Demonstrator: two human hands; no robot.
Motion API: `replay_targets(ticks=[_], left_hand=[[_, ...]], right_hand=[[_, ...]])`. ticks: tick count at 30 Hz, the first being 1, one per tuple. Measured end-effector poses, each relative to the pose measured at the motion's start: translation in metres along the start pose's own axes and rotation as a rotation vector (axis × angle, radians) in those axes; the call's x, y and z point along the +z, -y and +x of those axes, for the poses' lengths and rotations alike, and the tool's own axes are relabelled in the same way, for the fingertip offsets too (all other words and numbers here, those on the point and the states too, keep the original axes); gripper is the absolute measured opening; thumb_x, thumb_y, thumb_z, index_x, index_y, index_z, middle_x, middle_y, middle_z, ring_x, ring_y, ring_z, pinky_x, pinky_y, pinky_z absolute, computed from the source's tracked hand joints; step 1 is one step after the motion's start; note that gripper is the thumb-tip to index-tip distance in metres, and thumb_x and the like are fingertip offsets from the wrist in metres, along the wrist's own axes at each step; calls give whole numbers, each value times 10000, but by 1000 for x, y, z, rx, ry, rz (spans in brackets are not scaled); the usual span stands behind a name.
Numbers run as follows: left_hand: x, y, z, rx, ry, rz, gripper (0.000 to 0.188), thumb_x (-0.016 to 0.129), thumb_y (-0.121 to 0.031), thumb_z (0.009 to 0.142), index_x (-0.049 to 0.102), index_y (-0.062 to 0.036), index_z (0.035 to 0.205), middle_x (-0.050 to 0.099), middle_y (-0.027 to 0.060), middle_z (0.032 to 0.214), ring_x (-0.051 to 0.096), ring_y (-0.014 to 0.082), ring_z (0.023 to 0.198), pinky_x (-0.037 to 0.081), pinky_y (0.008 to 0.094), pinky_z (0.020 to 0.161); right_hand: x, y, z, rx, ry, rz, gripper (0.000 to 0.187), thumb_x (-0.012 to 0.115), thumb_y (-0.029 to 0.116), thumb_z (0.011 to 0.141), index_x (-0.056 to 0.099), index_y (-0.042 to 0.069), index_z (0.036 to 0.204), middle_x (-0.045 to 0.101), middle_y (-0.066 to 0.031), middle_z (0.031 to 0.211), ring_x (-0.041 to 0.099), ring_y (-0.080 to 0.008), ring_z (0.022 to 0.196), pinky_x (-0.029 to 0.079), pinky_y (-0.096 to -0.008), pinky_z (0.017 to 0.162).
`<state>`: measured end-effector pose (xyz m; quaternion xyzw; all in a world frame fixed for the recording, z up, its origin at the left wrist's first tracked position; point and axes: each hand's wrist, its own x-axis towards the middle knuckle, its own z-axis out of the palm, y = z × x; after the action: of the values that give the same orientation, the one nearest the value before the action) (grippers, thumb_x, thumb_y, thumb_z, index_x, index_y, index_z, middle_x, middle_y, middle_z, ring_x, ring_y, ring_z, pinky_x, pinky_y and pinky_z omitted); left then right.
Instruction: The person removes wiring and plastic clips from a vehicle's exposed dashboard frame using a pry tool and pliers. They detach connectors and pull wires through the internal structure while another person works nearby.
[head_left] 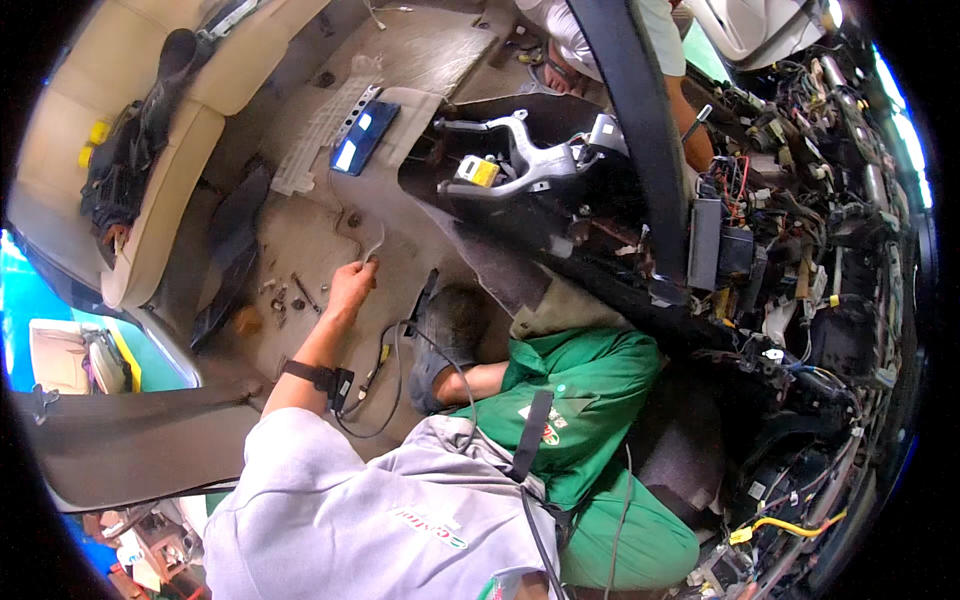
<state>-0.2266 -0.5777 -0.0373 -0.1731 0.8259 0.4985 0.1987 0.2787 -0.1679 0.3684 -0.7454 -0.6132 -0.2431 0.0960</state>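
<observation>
My left hand (352, 287) reaches over the car's beige floor carpet (300, 240), its fingers closed on a thin, pale, curved strip (377, 241) whose exact kind I cannot make out. A black strap with a small cabled device (341, 388) sits on that forearm. Loose bolts and small parts (287, 298) lie on the carpet to the left of the hand. Farther off is a flat, blue-screened device (365, 138), beside a perforated metal strip (356, 112). My right hand does not show.
A silver metal bracket (530, 155) stands on the opened centre console. Bare wiring (790, 200) fills the stripped dashboard at right. A beige seat (165, 215) is at left. At the far side, another person's foot (560, 76) and arm (698, 146) show past a dark pillar-like trim (640, 130).
</observation>
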Motion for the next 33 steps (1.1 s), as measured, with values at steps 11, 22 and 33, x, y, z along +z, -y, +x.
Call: replay_targets(ticks=[11,22,33], left_hand=[[90,-160,13,916,-239,208,120,563,-124,857,594,-46,943,600,181,935,594,395,860,480,452,744],[93,-182,5,937,49,600,474,828,-341,692,655,-56,1029,598,95,1106,615,312,997,505,406,830],[63,-229,16,1184,67,781,419,816,-172,661,687,-109,1055,641,47,1129,631,285,1022,513,369,853]], right_hand=[[28,-37,20,-64,-127,-43,953,581,823,706,686,-111,867,682,-212,721,654,-370,620,510,-448,548],[64,-55,47,44,-136,-213,968,597,861,633,699,-94,750,670,-251,690,672,-413,644,535,-476,586],[48,-41,41,85,-33,-62,790,627,728,740,651,-13,1015,673,-248,885,646,-436,828,510,-491,714]])
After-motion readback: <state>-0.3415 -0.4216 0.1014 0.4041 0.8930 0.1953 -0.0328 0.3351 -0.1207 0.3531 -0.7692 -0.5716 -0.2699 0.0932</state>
